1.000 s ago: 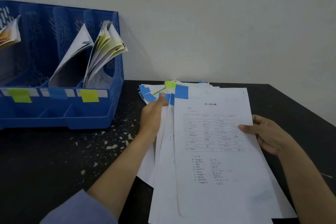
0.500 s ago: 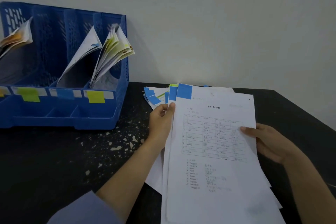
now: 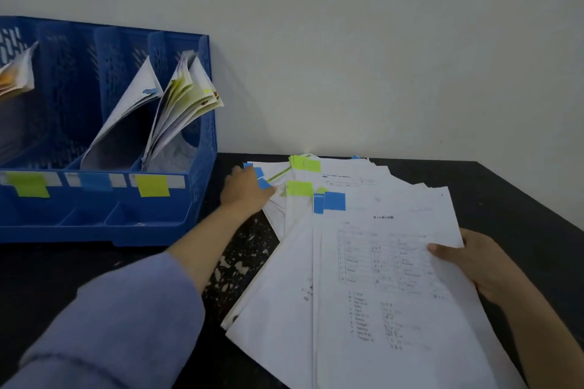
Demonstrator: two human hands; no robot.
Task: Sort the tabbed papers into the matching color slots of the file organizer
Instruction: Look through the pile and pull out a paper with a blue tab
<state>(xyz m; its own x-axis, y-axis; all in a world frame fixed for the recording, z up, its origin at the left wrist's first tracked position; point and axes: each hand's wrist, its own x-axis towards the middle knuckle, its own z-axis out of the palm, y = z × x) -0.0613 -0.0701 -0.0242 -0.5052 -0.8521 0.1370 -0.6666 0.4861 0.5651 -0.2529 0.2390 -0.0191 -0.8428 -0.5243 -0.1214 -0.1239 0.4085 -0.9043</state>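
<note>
The papers (image 3: pixel 363 262) lie fanned on the dark surface (image 3: pixel 505 193), right of the blue organizer (image 3: pixel 104 218). The left hand (image 3: pixel 246 189) rests on their far left corner among blue tabs (image 3: pixel 262 178); how far its fingers curl I cannot tell. The right hand (image 3: pixel 474 262) pinches the top sheet's right edge.

Plain pale wall (image 3: pixel 379 41), black speckled tabletop (image 3: pixel 512 199), dim light

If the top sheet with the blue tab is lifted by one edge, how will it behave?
The top sheet is probably floppy and would sag, as the filed papers already curl over. It looks thin and light. It may slide easily, since it lies loose on the fanned stack.
</note>
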